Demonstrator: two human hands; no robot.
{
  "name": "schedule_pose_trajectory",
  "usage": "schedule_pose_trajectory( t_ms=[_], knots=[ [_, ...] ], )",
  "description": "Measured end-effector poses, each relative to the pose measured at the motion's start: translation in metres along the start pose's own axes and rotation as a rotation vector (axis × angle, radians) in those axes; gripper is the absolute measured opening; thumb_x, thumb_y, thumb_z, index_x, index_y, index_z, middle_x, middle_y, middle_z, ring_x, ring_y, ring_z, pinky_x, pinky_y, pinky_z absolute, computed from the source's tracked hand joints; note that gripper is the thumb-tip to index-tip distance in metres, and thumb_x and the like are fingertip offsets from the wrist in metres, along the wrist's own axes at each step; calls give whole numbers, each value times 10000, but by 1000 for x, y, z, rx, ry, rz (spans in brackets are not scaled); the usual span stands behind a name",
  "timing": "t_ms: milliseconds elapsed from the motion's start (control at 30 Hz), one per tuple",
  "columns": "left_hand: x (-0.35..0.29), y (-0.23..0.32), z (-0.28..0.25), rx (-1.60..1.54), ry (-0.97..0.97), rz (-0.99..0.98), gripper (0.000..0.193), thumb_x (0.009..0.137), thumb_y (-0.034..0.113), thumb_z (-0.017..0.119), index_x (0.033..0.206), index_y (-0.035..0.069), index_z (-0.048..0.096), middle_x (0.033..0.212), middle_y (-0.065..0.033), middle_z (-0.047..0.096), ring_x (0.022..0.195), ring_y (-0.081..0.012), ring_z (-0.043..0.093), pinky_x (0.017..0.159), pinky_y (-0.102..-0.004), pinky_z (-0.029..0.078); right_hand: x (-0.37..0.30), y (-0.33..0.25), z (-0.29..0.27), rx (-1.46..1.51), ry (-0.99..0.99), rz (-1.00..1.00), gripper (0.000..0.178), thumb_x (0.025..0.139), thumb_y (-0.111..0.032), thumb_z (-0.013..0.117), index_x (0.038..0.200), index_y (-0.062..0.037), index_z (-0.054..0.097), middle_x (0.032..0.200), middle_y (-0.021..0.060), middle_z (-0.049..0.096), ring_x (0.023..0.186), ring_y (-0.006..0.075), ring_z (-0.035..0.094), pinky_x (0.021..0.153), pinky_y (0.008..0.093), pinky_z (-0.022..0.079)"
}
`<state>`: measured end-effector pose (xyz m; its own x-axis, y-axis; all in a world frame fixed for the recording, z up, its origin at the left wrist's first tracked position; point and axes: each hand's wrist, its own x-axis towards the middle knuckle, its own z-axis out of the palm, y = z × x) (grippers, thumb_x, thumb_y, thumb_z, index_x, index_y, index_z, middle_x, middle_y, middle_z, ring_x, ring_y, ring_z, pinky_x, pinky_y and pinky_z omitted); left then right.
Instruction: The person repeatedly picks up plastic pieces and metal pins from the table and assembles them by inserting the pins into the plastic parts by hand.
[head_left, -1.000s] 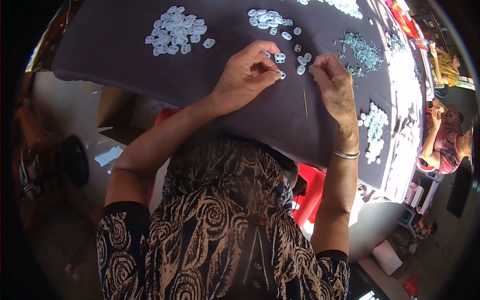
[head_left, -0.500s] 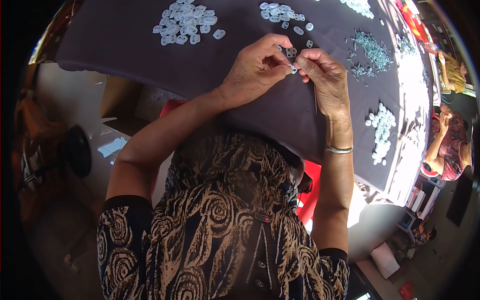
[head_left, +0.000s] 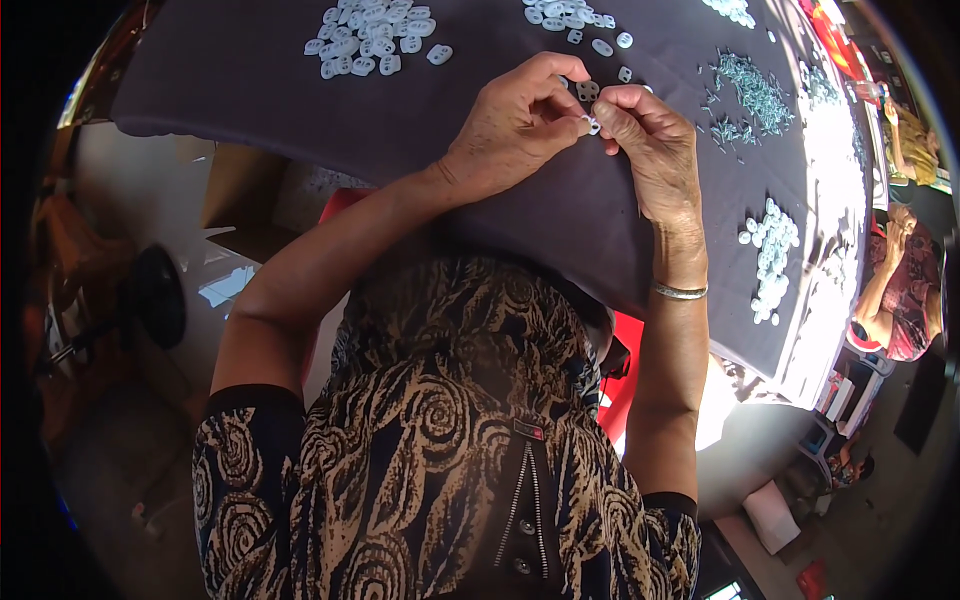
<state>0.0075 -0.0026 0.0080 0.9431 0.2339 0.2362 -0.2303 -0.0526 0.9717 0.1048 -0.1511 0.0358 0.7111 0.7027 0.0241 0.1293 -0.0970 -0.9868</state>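
Observation:
Above the dark tablecloth (head_left: 420, 130), my left hand (head_left: 515, 125) pinches a small white plastic piece (head_left: 593, 126) between thumb and finger. My right hand (head_left: 652, 150), a bracelet on its wrist, is closed with its fingertips against the same piece; whatever else they grip is hidden. Just beyond the fingertips lies a small piece with holes (head_left: 587, 91). Farther off sits a heap of white two-holed plastic pieces (head_left: 380, 35), with a smaller heap of similar pieces (head_left: 560, 12) to its right.
On the right lie a scatter of thin grey-green pins or screws (head_left: 755, 95) and a pile of small whitish pieces (head_left: 770, 260). Bright sunlight falls along the table's right side. A cardboard box (head_left: 240, 200) stands below the left edge. Other people (head_left: 905, 280) sit at the far right.
The view has shifted slightly, so the heaps sit a little higher. Both hands stay together at the white piece. A thin rod seen below my right hand no longer shows clearly.

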Motion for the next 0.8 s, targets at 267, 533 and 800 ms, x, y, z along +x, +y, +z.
schedule_pose_trajectory(
  t_ms=[267,533,800],
  knots=[
    [0,-1,0,-7,6,5,375,855,18,637,1193,43,477,839,2,625,764,-34,564,678,-185,467,0,1,1,59,-1,-8,146,889,-133,646,952,-3,662,795,-11,593,693,72,502,612,209,422],
    [-1,1,1,22,0,-18,363,867,27,621,1197,39,471,852,-7,633,788,-41,578,696,-192,471,0,1,0,-79,-22,-27,144,890,-152,650,950,-22,668,805,-23,595,706,57,509,616,210,439],
    [-1,-2,2,10,13,0,369,863,14,620,1200,36,469,838,0,629,786,-38,569,697,-185,468,0,0,2,-114,-41,-52,145,897,-172,643,915,-28,656,792,-33,597,703,44,513,610,202,437]
  ],
)
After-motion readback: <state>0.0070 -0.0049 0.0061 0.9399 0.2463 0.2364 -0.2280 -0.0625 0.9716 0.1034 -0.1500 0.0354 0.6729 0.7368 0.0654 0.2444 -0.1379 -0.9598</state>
